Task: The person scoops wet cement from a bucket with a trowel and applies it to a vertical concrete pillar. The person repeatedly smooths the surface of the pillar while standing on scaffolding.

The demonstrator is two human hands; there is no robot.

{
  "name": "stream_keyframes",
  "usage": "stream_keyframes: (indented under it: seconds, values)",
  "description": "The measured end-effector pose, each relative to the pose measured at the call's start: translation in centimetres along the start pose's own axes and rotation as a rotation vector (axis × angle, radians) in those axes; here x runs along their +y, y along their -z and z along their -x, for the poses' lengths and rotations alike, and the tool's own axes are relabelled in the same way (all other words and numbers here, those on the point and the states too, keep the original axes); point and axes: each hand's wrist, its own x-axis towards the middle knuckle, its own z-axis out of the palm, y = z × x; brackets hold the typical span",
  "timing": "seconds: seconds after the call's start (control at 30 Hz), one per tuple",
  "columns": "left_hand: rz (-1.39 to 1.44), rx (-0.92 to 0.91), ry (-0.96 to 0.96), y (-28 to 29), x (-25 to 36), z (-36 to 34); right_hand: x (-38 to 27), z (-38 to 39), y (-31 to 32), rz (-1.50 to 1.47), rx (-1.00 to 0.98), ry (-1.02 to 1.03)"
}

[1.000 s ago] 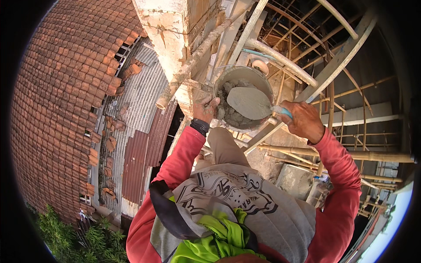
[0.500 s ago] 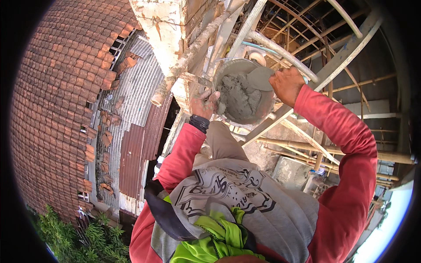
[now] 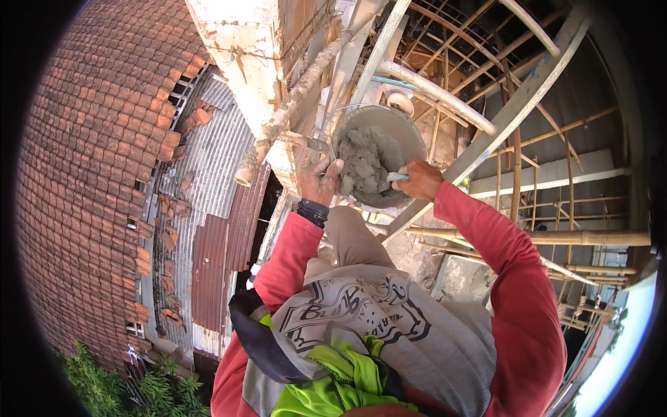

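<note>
A round bucket stands in front of me, with wet grey mortar heaped inside. My right hand is closed around the pale blue handle of a trowel at the bucket's near right rim. The trowel's blade dips into the mortar and is mostly hidden. Beside the bucket's left rim is my left hand, its fingers apart and nothing visible in them; whether it touches the bucket I cannot tell. A dark band circles my left wrist.
A rough pole runs beside a concrete column ahead. Bamboo scaffolding and a long slanted beam fill the right side. Left and below lie a tiled roof and corrugated sheets.
My right hand has come down and left with the trowel, from the bucket's upper right side to its near rim. The blade, visible before, now dips into the mortar. My left hand stays beside the bucket.
</note>
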Motion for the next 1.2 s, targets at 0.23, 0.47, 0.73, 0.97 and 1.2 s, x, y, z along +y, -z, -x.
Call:
stream_keyframes:
  seconds: [0.23,0.47,0.73,0.97,1.2]
  values:
    - [0.138,-0.037,0.188,-0.2,2.6,0.7,3.5,5.8,-0.1,-0.124,0.156,-0.021]
    - [0.156,-0.092,0.227,0.9,3.3,0.3,5.2,7.8,1.9,0.09,0.335,-0.007]
    - [0.148,-0.093,0.192,0.7,3.3,0.4,2.6,14.0,13.1,0.094,0.505,0.369]
    - [-0.012,-0.056,-0.022,0.6,0.0,0.0,-11.0,18.7,24.6,0.079,0.435,1.05]
    - [0.077,-0.034,0.133,0.9,2.5,1.0,-26.2,19.2,34.0,-0.459,-0.032,1.309]
